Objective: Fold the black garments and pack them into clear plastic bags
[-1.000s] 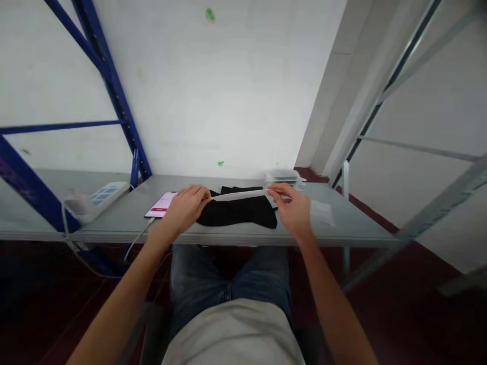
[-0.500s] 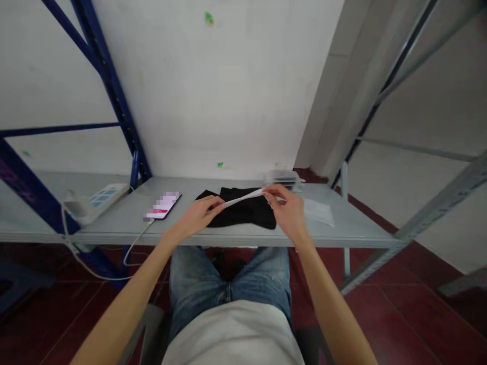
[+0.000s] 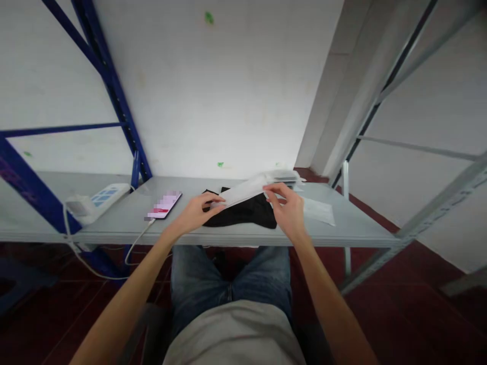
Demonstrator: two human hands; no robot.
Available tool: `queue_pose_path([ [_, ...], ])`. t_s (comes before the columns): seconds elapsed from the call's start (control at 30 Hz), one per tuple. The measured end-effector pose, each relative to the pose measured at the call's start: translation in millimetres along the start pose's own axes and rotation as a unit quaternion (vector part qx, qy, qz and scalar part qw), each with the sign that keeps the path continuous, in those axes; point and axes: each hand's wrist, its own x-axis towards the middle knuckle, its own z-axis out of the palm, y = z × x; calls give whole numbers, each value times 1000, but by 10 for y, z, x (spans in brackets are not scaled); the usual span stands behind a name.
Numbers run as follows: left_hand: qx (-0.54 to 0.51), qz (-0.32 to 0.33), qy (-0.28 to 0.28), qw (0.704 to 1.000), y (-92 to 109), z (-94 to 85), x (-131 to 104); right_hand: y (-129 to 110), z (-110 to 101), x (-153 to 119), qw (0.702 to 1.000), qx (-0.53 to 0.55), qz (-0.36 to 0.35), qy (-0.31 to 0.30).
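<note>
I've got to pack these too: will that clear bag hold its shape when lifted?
Probably floppy: the clear bag spans both hands, left hand and right hand, over the black cloth. Likely light, maybe slippery: it looks thin and glossy.

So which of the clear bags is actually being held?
The bag lifted over the black cloth, pinched between left hand and right hand. The flat bag and the stack lie untouched.

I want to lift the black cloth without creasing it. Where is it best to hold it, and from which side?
Probably the near right corner of the black cloth, taken from the table's front edge: it lies flat there, and the white sheet held by both hands covers its far part.
</note>
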Motion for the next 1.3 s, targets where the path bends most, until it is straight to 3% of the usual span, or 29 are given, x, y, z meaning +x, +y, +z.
queue_pose_path([
  [0.27,95,37,-10,995,-192,93,6,353,145,-16,999,32,28,-22],
  [0.4,229,45,16,972,-229,178,-10,503,177,-39,998,22,29,-42],
  [0.6,401,29,45,914,-197,379,-26,336,294,-159,983,-157,-97,-9],
  [0.7,441,15,39,897,-146,442,-42,245,471,-260,965,-184,-151,-108],
  [0.8,456,10,31,890,-103,475,-72,250,650,-319,948,-215,-156,-176],
  [0.97,476,-1,31,879,-76,525,-95,270,766,-252,922,-325,-148,-147],
  [1.07,482,-24,43,875,-76,555,-88,262,781,-161,907,-344,-171,-171],
  [1.3,479,-65,37,875,-84,645,-94,235,902,-13,880,-427,-35,-202],
])
